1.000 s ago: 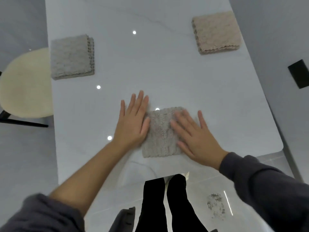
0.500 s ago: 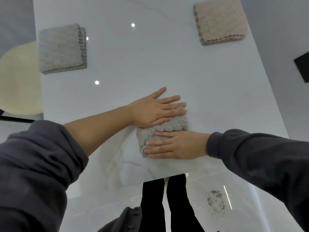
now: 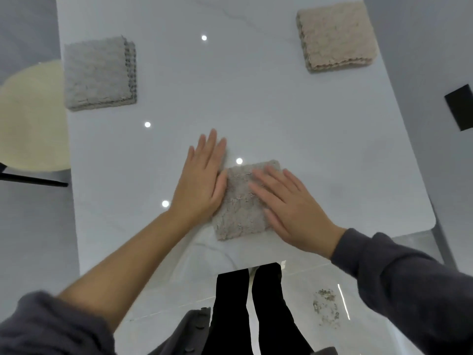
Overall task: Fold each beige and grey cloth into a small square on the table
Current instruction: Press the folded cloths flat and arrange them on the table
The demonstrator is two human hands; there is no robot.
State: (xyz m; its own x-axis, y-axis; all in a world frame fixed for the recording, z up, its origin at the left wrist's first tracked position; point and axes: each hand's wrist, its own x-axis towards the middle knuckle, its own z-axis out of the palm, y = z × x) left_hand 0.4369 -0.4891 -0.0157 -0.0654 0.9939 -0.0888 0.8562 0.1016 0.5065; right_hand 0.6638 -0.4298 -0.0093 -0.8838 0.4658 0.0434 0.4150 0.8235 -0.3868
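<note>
Cloth [image 3: 240,201] greyish, fluffy, folded square; left hand [image 3: 202,180] flat at its edge, right hand [image 3: 289,208] flat atop; grips empty.

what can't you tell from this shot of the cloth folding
- Head view: right part of the near cloth hidden under the right hand; layer count blurred.
- Whether the left hand overlaps its left edge or lies beside it.
- Far end of the table, cut by the top edge.
- What the black object is, cut by the right edge.

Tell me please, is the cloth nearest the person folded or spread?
Folded: the cloth is a small thick square under the right hand.
</note>
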